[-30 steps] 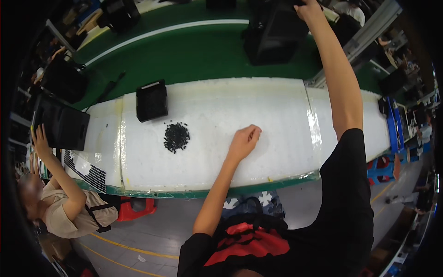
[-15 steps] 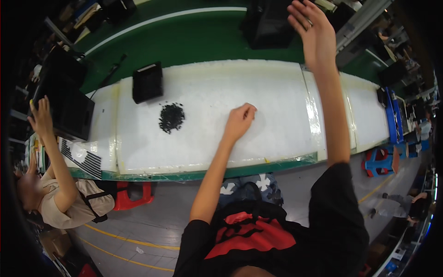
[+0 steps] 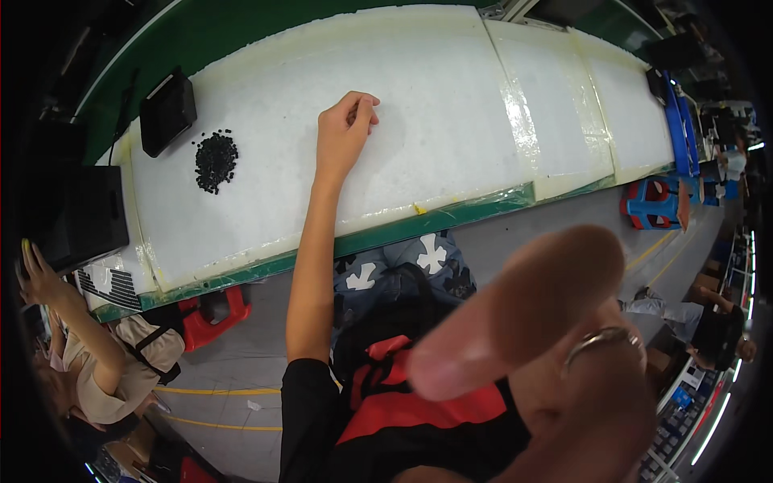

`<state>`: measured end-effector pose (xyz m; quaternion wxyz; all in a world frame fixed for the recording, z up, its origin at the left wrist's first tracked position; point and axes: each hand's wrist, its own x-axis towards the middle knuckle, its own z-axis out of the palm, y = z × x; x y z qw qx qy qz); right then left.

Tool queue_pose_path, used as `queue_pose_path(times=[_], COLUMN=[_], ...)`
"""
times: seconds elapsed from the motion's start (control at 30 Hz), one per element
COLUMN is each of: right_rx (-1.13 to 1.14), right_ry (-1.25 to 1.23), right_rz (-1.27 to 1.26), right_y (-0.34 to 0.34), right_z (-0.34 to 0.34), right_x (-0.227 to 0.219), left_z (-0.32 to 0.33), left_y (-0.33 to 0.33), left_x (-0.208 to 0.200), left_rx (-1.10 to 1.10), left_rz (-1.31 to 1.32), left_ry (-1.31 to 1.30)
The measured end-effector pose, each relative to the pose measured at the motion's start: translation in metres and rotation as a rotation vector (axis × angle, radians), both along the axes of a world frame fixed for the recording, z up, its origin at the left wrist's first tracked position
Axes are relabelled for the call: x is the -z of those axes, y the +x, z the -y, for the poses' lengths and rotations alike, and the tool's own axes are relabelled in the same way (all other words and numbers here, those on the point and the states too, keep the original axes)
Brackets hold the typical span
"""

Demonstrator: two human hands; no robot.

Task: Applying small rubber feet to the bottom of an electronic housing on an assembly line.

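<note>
My left hand (image 3: 342,137) rests on the white table top (image 3: 419,97), its fingers curled closed with the thumb against them. Whatever it may hold is hidden inside the curl. To the left of it lies a loose pile of small black pieces (image 3: 216,163), with a few strays round its edge. An empty-looking black bin (image 3: 167,111) stands tilted in the view behind that pile. Very large and out of focus, my right hand (image 3: 555,346) looms at the lower right, close to the camera. A ring shows on one finger. Its fingers look apart, with nothing seen between them.
At the left end, a large black box (image 3: 68,213) stands near a sheet with dark strips (image 3: 111,288). Another person's raised hand (image 3: 48,282) is beside it. A red stool (image 3: 213,318) stands below the front edge. Blue trays (image 3: 683,133) line the far right end.
My right hand has come from high over the table's far side to close before the camera. The whole view has shifted and turned. My left hand stays closed on the table.
</note>
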<state>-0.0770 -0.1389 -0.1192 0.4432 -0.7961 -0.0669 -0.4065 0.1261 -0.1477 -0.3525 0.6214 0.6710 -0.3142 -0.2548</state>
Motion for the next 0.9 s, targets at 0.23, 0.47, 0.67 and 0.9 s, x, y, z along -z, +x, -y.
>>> queue_pose_path(times=[0.23, 0.47, 0.67, 0.9], right_rx=[0.063, 0.12, 0.165, 0.149], right_ry=[-0.001, -0.023, -0.044, -0.065], right_rz=[-0.145, -0.26, -0.383, -0.465], right_y=[-0.01, -0.007, -0.01, 0.003], right_z=[-0.008, -0.014, -0.025, -0.03], right_x=[-0.007, -0.016, -0.024, -0.031], left_z=[-0.01, -0.001, -0.008, -0.047], left_y=[0.008, 0.001, 0.005, -0.014], left_x=[0.005, 0.002, 0.006, -0.011], left_rx=[-0.024, -0.004, -0.019, -0.007], left_rz=[0.031, 0.042, 0.027, -0.172], left_ry=[0.011, -0.018, -0.013, -0.211])
